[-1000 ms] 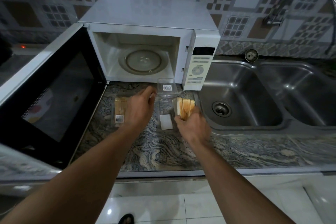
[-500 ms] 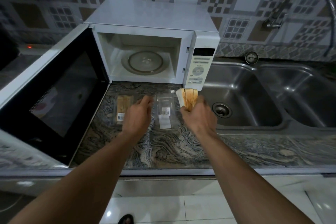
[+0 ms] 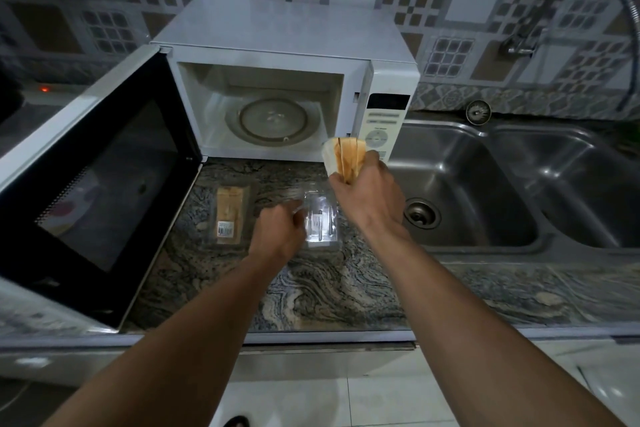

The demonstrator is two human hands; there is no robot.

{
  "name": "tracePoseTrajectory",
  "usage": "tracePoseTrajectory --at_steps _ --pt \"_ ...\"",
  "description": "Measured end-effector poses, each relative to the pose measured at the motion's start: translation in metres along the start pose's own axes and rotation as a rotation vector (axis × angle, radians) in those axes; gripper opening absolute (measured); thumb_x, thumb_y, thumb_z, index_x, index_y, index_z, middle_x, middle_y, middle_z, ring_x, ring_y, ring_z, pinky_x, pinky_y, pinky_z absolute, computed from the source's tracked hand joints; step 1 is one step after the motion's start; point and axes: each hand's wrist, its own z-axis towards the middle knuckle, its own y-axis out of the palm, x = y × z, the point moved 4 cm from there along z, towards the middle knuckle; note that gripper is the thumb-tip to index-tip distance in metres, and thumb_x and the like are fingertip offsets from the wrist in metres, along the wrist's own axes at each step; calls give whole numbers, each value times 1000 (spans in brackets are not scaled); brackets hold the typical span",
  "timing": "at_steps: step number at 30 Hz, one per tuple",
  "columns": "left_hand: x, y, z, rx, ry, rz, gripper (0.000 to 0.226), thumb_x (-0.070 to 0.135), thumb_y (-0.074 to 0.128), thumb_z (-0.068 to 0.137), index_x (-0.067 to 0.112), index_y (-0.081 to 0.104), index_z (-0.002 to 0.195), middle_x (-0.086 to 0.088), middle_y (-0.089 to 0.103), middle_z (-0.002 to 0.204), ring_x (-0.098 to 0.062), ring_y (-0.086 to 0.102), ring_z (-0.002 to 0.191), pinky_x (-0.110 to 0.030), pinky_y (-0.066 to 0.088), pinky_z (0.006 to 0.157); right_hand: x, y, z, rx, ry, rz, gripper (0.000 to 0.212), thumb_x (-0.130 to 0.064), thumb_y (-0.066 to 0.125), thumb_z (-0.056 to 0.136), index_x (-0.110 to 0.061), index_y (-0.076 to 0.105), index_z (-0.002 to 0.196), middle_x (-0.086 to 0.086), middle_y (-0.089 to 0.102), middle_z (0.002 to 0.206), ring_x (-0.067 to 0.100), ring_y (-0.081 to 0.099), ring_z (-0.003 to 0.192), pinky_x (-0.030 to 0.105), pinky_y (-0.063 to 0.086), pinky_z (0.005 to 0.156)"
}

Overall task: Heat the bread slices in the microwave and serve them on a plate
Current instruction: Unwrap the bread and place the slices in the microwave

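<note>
My right hand (image 3: pixel 369 196) grips a stack of bread slices (image 3: pixel 344 158), lifted above the counter just in front of the microwave's right lower corner. The white microwave (image 3: pixel 287 35) stands open, its door (image 3: pixel 97 184) swung out to the left and its glass turntable (image 3: pixel 273 120) bare. My left hand (image 3: pixel 278 234) hovers low over the counter with fingers loosely curled, beside an emptied clear plastic bread pack (image 3: pixel 320 222). A second clear pack with bread inside (image 3: pixel 228 215) lies to its left.
A double steel sink (image 3: pixel 485 191) fills the right side, with a tap (image 3: pixel 540 24) on the tiled wall. The marbled stone counter (image 3: pixel 329 288) runs along the front. A small red light (image 3: pixel 44 89) glows at the far left.
My right hand has lifted the bread slices out of the clear pack and raised them toward the microwave opening. My left hand has drawn back from the pack's lid, which has closed flat.
</note>
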Motion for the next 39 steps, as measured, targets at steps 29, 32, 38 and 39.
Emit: tracePoseTrajectory --at_steps 29,32,38,39 --pt "-54 62 89 -24 66 238 61 26 25 93 15 33 152 -5 26 161 -23 19 150 -39 23 120 -82 113 172 -226 -86 9 57 -46 59 92 -6 46 131 15 64 120 34 64 108 36 50 83" --pt "-54 61 90 1 67 269 55 23 34 94 14 45 147 -6 38 155 -24 28 147 -44 30 117 -87 133 185 -186 -116 -19 54 -44 58 91 -10 48 132 12 61 123 33 63 111 37 49 82" --pt "-55 60 92 6 71 248 55 18 48 90 17 46 145 4 38 153 -22 33 145 -46 28 118 -89 159 212 -264 -73 12 57 -44 59 96 -5 46 136 13 61 127 31 61 116 37 50 86" --pt "-57 60 93 19 75 239 56 17 49 89 17 47 145 4 37 152 -22 34 144 -47 32 116 -88 163 216 -272 -54 12 60 -44 59 97 -4 43 138 14 60 129 31 60 118 37 49 89"
